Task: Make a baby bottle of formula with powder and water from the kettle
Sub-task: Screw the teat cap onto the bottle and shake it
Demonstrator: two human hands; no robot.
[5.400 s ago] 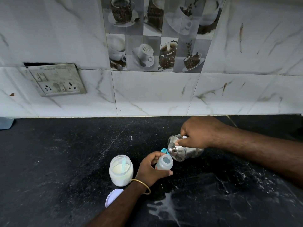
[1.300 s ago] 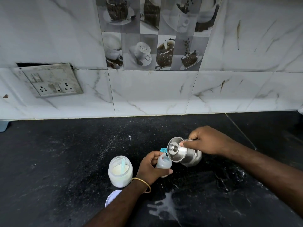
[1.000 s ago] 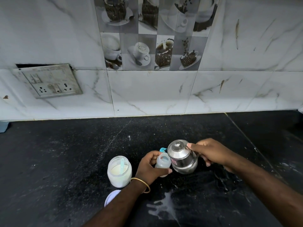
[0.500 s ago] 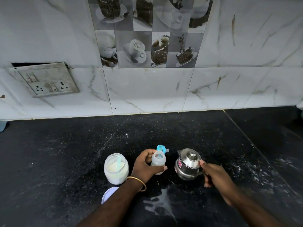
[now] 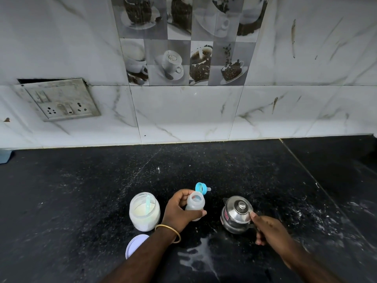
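The left hand (image 5: 179, 211) is wrapped round the small translucent plastic baby bottle (image 5: 194, 205), holding it upright and open-mouthed on the black speckled stone counter (image 5: 81, 201), probably to steady it for filling. The right hand (image 5: 269, 229) curls round the handle of the small lidded steel kettle (image 5: 236, 214), which stands upright just beside the bottle. Within easy reach are the open glass jar of white powder (image 5: 144, 213) with a pale blue scoop (image 5: 148, 203) inside, its white lid (image 5: 135, 243) nearer the person, and the blue teat cap (image 5: 202, 188) behind the bottle.

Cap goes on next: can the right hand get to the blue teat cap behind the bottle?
Probably yes. The right hand is still at the kettle handle, but bare counter lies between kettle and bottle up to the blue teat cap.
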